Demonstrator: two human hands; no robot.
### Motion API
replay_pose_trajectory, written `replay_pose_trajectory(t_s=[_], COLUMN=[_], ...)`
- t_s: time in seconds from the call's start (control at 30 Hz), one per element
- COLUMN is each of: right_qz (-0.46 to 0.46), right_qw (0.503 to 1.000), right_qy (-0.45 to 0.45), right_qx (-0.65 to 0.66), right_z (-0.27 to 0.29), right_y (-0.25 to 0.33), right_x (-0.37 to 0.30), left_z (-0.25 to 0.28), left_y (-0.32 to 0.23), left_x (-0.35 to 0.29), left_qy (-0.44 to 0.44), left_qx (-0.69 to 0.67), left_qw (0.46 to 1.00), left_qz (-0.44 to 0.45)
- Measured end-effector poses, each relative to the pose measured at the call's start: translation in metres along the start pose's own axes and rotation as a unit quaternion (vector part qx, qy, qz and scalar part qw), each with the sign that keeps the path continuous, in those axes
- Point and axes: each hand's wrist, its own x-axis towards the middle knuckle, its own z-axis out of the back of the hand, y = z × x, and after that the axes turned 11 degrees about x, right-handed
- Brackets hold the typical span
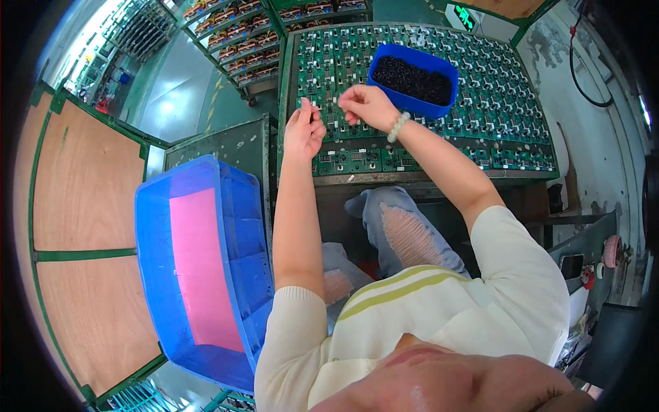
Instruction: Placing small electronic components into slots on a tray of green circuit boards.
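Head view: left hand point(305, 132), right hand point(369, 108) loosely curled, grip contents unclear; blue tub point(420, 58) covers circuit boards point(491, 96).

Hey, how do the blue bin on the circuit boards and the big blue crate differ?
The blue bin is much smaller than the blue crate. The bin holds small black parts; the crate holds a pink sheet. The bin sits on the circuit boards, the crate to their left. Both are blue and open-topped.
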Motion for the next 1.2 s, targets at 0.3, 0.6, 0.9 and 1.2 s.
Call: replay_pose_trajectory(t_s=[0.3,0.6,0.9,1.2], right_qz=[0.124,0.128,-0.012,0.22], right_qw=[0.865,0.819,0.847,0.905], right_qy=[0.028,0.051,0.073,0.019], right_qx=[-0.485,-0.557,-0.527,-0.363], right_z=[0.039,0.037,0.033,-0.004], right_y=[-0.016,-0.029,-0.01,0.013], right_x=[-0.012,-0.002,0.01,0.008], left_z=[-0.003,-0.007,-0.008,-0.013], left_y=[0.01,0.019,0.018,0.02], left_x=[0.02,0.021,0.021,0.016], left_qy=[0.009,0.002,-0.024,-0.006], left_qx=[-0.004,0.122,0.104,0.086], left_qw=[0.993,0.992,0.993,0.994], left_qz=[0.117,0.022,0.039,0.063])
